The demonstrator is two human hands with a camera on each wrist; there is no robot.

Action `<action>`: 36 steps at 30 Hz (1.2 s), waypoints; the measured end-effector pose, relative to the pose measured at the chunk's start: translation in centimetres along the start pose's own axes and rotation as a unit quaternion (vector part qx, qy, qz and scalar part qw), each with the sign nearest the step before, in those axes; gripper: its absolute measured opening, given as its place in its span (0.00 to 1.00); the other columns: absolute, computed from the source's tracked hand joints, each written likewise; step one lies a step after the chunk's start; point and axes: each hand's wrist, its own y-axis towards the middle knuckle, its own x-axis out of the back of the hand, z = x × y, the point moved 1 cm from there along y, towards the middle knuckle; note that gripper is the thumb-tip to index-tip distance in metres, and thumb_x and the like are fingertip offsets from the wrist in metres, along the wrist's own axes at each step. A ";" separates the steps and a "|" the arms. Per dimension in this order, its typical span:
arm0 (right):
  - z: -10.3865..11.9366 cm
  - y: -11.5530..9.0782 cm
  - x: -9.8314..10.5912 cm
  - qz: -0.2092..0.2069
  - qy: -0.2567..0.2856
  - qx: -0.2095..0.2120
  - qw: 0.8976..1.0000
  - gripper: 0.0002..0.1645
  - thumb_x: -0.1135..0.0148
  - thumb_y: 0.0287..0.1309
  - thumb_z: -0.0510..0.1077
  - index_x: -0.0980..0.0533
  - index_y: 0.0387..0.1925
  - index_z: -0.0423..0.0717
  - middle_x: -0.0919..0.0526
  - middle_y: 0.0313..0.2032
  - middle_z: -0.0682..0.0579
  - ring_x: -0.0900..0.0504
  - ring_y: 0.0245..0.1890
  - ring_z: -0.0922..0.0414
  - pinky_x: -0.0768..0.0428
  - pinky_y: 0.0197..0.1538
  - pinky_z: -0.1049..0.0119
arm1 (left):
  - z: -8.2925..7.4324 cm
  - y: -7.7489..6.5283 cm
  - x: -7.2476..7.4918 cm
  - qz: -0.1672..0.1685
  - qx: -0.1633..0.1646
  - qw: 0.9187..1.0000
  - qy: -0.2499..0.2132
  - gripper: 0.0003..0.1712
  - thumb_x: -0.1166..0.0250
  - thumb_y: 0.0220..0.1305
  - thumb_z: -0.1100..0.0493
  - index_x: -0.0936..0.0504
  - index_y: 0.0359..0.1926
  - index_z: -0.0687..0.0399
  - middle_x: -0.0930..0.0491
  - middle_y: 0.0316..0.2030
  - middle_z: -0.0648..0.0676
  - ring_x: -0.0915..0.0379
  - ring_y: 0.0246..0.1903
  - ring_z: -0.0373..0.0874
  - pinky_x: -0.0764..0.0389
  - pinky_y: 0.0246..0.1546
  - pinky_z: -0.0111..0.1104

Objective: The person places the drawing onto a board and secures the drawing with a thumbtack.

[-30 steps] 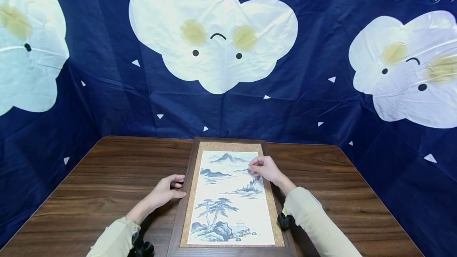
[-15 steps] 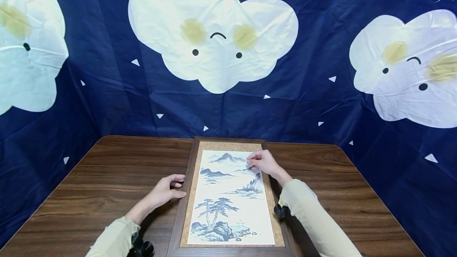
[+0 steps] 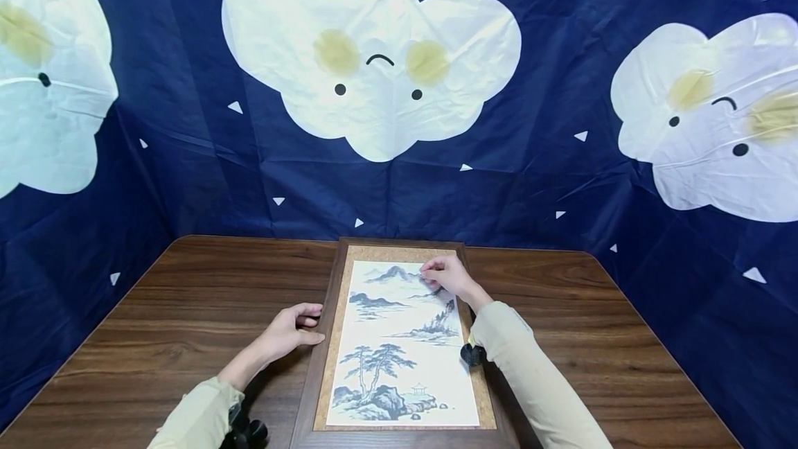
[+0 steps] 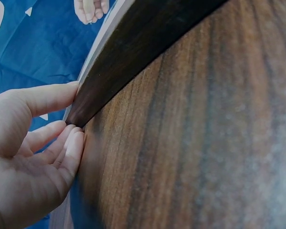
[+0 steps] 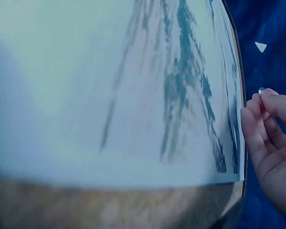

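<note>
A dark wooden frame (image 3: 318,366) with a cork board (image 3: 333,373) lies on the table. On the cork is a white sheet printed with an ink landscape (image 3: 374,324). My left hand (image 3: 291,330) rests its fingertips and thumb against the frame's left side; in the left wrist view the thumb touches the frame's side and the other fingers sit low by the tabletop. Over the sheet's upper right part is my right hand (image 3: 450,277). Its thumb and forefinger pinch a small round silver piece (image 5: 261,90), mostly hidden by the fingers.
The brown wood-grain table (image 3: 206,296) extends on both sides of the frame. A blue cloth (image 3: 187,158) with white clouds hangs behind and beside it. Black wrist devices (image 3: 249,432) are worn below both sleeves.
My right hand has moved left and slightly away from me across the sheet's upper part, still pinching. The left hand stays at the frame's left side.
</note>
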 end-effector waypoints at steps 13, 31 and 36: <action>0.4 1.7 -1.2 -0.017 -0.025 -0.021 0.999 0.07 0.41 0.54 0.34 0.22 0.35 0.32 0.22 0.22 0.47 0.28 0.20 0.62 0.27 0.23 0.71 | -0.2 0.1 0.2 0.001 0.000 1.000 -0.002 0.33 0.31 0.46 0.68 0.32 0.54 0.75 0.28 0.50 0.68 0.30 0.45 0.55 0.25 0.35 0.29; -2.4 5.1 -2.5 -0.037 -0.138 0.047 0.989 0.07 0.38 0.55 0.43 0.19 0.24 0.46 0.20 0.23 0.53 0.27 0.25 0.59 0.29 0.30 0.69 | 0.3 0.1 0.0 0.000 -0.002 1.000 -0.007 0.33 0.31 0.46 0.68 0.32 0.54 0.75 0.29 0.50 0.68 0.30 0.45 0.55 0.26 0.36 0.29; -4.1 6.7 -2.7 -0.042 -0.148 0.037 0.987 0.07 0.38 0.54 0.44 0.19 0.23 0.50 0.20 0.23 0.54 0.25 0.25 0.58 0.27 0.31 0.68 | 0.3 0.1 0.0 -0.001 -0.003 1.000 -0.011 0.33 0.31 0.46 0.68 0.32 0.54 0.76 0.29 0.50 0.68 0.31 0.45 0.55 0.26 0.36 0.29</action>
